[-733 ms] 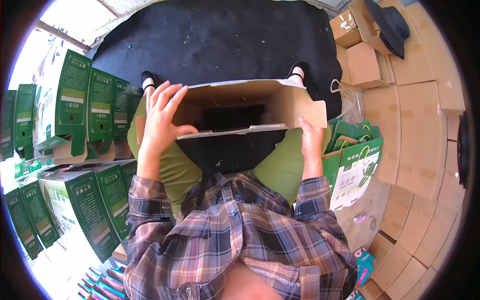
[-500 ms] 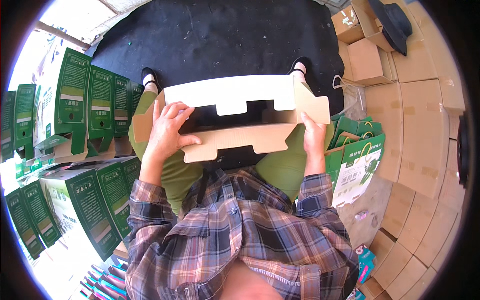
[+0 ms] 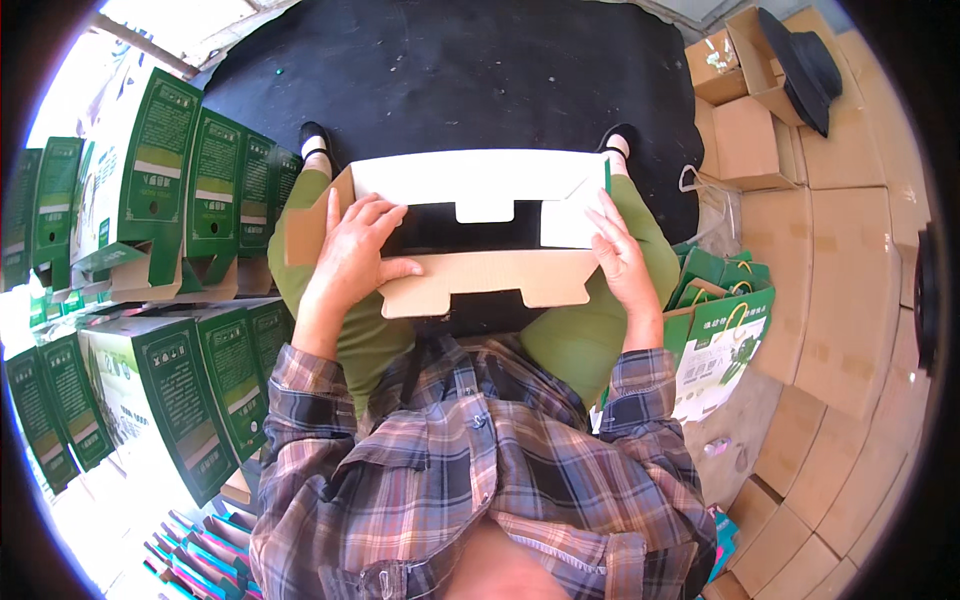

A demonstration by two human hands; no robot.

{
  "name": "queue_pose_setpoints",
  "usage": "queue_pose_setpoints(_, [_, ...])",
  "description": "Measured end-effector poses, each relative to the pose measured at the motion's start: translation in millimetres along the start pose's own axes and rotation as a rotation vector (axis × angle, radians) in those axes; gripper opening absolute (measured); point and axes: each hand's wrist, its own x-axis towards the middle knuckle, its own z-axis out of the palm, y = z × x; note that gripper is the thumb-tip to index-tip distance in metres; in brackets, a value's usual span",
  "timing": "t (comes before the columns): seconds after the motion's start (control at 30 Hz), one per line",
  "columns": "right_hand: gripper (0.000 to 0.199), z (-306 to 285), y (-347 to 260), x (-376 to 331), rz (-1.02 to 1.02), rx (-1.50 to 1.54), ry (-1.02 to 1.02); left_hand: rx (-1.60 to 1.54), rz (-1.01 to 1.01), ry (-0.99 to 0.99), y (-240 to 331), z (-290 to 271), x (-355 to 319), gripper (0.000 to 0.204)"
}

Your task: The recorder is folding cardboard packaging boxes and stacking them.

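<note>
The left hand (image 3: 352, 252) is gripping 1 open carton (image 3: 430, 178) by its left end; the right hand (image 3: 624, 258) is touching its inward-folded right flap (image 3: 568, 224) (everything is happening between 2 green trouser legs (image 3: 560, 338)).

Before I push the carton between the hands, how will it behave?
The carton is probably light for its size, being thin cardboard. Its notched tan flap likely bends easily, being folded outward. With the facing end unclosed, the carton may skew.

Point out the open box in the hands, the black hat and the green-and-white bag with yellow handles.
Open box (image 3: 487, 273), head view: on its brown near flap.
Black hat (image 3: 817, 68), head view: on its crown.
Green-and-white bag (image 3: 718, 357), head view: on its front panel.
</note>
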Motion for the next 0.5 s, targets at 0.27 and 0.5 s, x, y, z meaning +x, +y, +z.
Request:
queue_pose_setpoints(0.27, [0.049,7,0,4,0.040,-0.137,-0.006,-0.312,-0.048,0.740,-4,-14,-66,0.065])
queue_pose_setpoints(0.5, [0.046,8,-2,8,0.024,-0.114,0.018,-0.408,-0.071,0.268,-18,23,-64,0.099])
